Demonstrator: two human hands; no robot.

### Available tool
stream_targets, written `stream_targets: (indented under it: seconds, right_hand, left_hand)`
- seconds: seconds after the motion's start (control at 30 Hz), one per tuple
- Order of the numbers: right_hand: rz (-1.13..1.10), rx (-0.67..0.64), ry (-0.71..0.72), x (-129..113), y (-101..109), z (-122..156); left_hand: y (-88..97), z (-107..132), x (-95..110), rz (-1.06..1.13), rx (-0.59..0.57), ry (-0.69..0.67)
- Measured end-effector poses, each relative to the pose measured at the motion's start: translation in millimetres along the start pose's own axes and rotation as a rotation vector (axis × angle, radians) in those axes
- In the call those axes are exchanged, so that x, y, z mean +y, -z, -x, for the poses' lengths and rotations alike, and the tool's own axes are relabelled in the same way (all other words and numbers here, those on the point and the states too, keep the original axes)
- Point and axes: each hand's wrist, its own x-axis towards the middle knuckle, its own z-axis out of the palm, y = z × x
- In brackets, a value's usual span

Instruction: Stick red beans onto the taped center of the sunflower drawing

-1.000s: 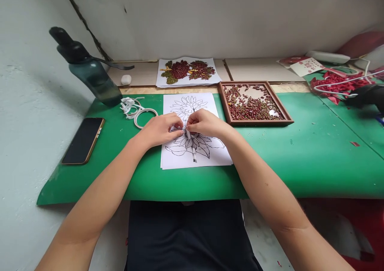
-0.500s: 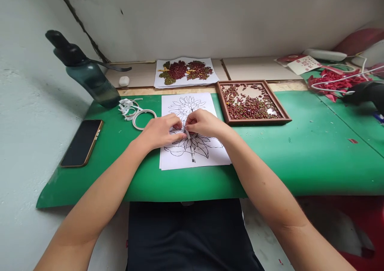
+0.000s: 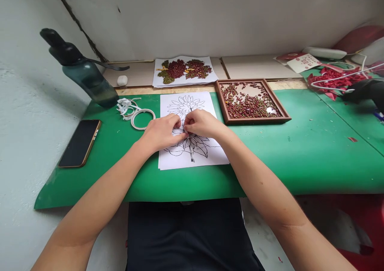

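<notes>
A sheet of paper with a line drawing of flowers [image 3: 207, 157] lies in front of me, with another sheet's edge peeking out under it. My left hand [image 3: 162, 131] rests on its left half, fingers curled and the thumb stretched out apart from them, holding nothing that I can see. Over the middle of the drawing, my right hand [image 3: 202, 123] pinches a small strip of white tape [image 3: 185, 130], mostly hidden by the fingertips. The left thumb's tip is close to the pinch. Beside my left hand lies a white tape roll [image 3: 134, 123], with tangled white strips behind it.
A brown framed tray [image 3: 258, 121] of red and green beans stands right of the paper. Behind lies a sheet with bean pictures [image 3: 184, 70]. At left are a dark bottle [image 3: 87, 79], a phone [image 3: 79, 143] and a white case [image 3: 122, 80]. Red shreds [image 3: 336, 81] and cables lie far right.
My right fingertips have shifted slightly left and down toward my left thumb. The tape strip, which stuck out below them before, now shows less.
</notes>
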Motion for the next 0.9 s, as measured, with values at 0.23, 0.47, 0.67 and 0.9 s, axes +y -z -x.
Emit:
stream_targets:
  seconds: [0.23, 0.47, 0.67, 0.9]
  right_hand:
    - [0.012, -0.001, -0.006, -2.2, 0.8, 0.8]
    - [0.019, 0.0, -0.004, -3.9, 0.3, 1.0]
    - [0.045, 0.023, -0.026, -6.2, -0.8, 1.5]
    - [0.072, 0.038, -0.028, -9.2, -1.5, 2.6]
  left_hand:
    - [1.2, 0.0, 7.6, -0.041, -0.009, 0.031]
    - [1.1, -0.1, 11.4, -0.054, -0.022, 0.04]
    - [2.9, -1.0, 12.9, -0.029, -0.038, 0.07]
    - [1.4, -0.2, 11.5, -0.025, -0.026, 0.059]
